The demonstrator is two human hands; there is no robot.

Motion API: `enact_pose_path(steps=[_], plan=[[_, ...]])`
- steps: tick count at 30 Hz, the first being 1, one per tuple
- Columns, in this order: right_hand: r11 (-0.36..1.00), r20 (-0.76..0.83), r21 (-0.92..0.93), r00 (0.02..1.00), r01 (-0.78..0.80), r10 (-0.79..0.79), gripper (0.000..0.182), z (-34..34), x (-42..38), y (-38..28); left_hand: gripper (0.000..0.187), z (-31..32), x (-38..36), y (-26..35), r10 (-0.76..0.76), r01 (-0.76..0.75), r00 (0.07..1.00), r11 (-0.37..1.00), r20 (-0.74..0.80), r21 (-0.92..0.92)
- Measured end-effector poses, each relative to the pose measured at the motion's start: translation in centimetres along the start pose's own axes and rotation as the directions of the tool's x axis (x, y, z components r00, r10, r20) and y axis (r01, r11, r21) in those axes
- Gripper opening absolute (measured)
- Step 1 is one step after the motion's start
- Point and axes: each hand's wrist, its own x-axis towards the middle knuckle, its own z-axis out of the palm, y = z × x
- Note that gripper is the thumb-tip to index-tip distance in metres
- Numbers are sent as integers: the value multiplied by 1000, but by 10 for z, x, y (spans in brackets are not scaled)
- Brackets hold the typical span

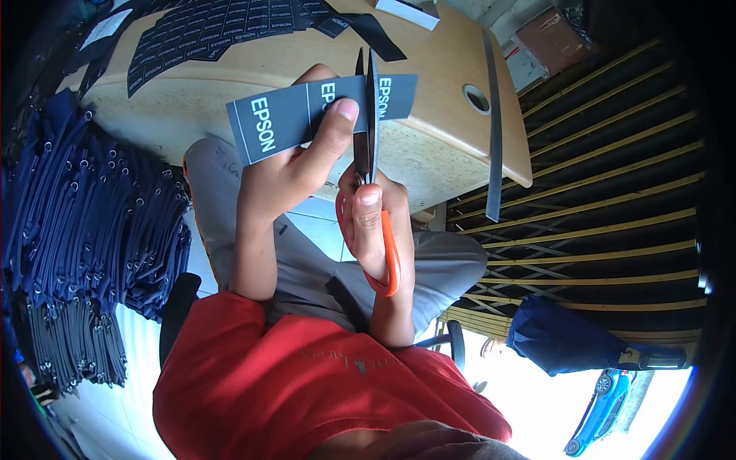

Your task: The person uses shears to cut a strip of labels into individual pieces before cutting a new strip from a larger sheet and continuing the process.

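A dark strip (287, 119) printed with EPSON labels is held up in front of me by my left hand (307, 153), its thumb pressed on the strip's face. My right hand (376, 222) grips orange-handled scissors (392, 257), thumb through one loop. The scissor blades point away from me, slightly parted at the tips, and lie across the strip between the second and third EPSON labels. Part of the strip shows to the right of the blades.
Sheets of EPSON labels (207, 34) lie on the wooden table (437, 92). A long dark strip (495, 138) hangs over its right edge. Navy straps with metal rings (92, 207) hang in bundles at the left. A folding gate (606, 176) stands at the right.
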Motion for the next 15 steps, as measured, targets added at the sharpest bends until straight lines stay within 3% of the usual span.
enact_pose_path(steps=[4,6,10,13,14,15], plan=[[1000,10,3,1000,2,-2,62,3,0,-1,29,2,5,-2,44,-45,999,998,-27,-34],[1000,21,-23,1000,20,-20,61,4,-1,-1,32,4,9,-19,193,-199,980,961,-53,-191],[997,31,-72,999,40,-37,59,5,-1,-2,31,17,13,-22,250,-274,950,955,-188,-112],[996,40,-77,998,42,-39,59,6,-1,0,45,22,14,-20,171,-238,969,844,-179,-482],[996,43,-74,998,42,-39,59,6,0,1,51,15,14,-25,181,-188,981,793,-71,-579],[996,45,-75,998,43,-40,58,7,0,2,51,15,13,-22,180,-189,981,796,-73,-575]])
